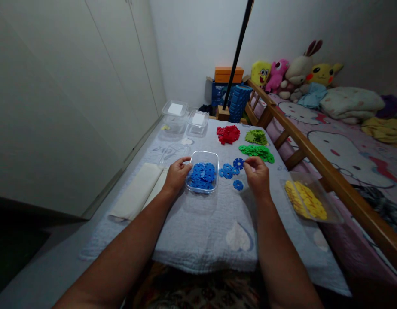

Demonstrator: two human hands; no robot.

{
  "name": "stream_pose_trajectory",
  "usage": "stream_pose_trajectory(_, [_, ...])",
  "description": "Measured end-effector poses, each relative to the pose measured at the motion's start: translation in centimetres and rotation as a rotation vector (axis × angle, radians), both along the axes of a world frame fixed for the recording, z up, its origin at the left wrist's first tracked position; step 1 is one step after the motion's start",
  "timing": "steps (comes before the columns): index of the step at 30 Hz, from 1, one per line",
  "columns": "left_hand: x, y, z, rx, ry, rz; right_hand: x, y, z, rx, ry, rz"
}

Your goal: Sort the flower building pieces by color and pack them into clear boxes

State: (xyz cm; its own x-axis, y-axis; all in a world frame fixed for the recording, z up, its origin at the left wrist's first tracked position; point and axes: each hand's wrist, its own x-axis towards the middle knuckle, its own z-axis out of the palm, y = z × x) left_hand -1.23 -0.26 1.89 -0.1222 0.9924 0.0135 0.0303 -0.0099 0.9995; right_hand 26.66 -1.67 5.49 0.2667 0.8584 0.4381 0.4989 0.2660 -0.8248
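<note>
A clear plastic box (214,158) holding several blue flower-shaped discs stands on the pale quilted cloth (205,223). My left hand (176,175) grips the box's left side, fingers curled on its rim. My right hand (258,175) is closed in a pinch on a blue disc (239,163) just right of the box. A few more loose blue discs (227,171) lie between the box and my right hand, one (238,185) nearer to me.
Behind lie piles of red discs (228,134), light green discs (256,137) and green discs (257,151). A box of yellow discs (306,199) sits at the right. Two empty clear boxes (184,118) stand at the back left, a folded cloth (137,193) at the left, a wooden bed rail (314,156) at the right.
</note>
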Motion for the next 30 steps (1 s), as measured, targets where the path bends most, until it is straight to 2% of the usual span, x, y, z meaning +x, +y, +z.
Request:
stream_pose_trajectory(3, [0.0,0.0,0.1,-0.003,0.002,0.002,-2.8,-0.7,0.3,0.081,0.013,0.104])
stream_pose_trajectory(7, [0.1,-0.1,0.3,-0.007,0.004,0.008,-5.4,-1.3,0.1,0.083,-0.034,0.216])
stream_pose_trajectory(12, [0.2,-0.1,0.3,-0.016,-0.016,0.011,-7.2,-1.5,-0.2,0.017,-0.179,0.221])
stream_pose_trajectory(22, [0.1,-0.1,0.3,-0.01,0.001,0.006,-8.6,-0.9,-0.3,-0.093,-0.341,0.203])
stream_pose_trajectory(30, [0.0,0.2,-0.1,-0.011,-0.003,-0.005,-7.0,-0.6,-0.4,-0.035,-0.339,0.12])
